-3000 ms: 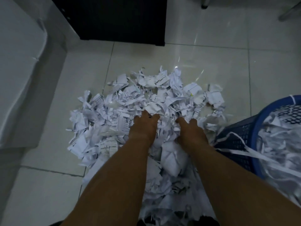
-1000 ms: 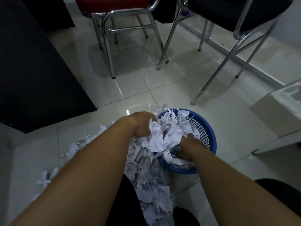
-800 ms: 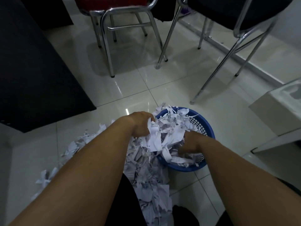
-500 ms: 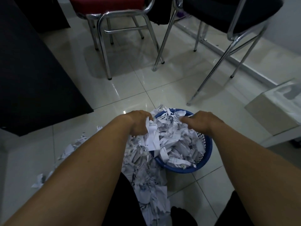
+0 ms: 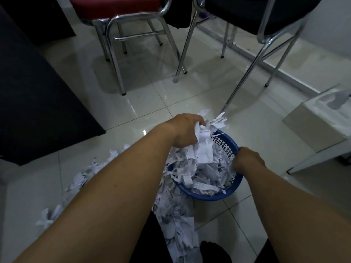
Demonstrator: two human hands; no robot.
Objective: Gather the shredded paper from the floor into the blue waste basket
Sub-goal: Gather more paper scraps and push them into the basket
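Observation:
The blue waste basket [image 5: 209,196] stands on the tiled floor in front of me, heaped with shredded paper [image 5: 205,172]. My left hand [image 5: 184,130] grips a bunch of white strips [image 5: 204,147] above the basket's left side. My right hand [image 5: 248,160] sits at the basket's right rim with its fingers curled over the edge. More shredded paper [image 5: 176,224] lies on the floor from the basket toward me, partly under my left forearm. Scattered scraps [image 5: 79,180] trail off to the left.
A red-seated chrome chair [image 5: 117,8] and a black-seated chrome chair [image 5: 256,12] stand beyond the basket, legs on the tiles. A dark cabinet [image 5: 38,92] fills the left. A white box-like unit [image 5: 322,122] sits at the right.
My right hand has come from over the basket's far side down to its right rim. My left hand has lifted its bunch of strips a little higher over the basket.

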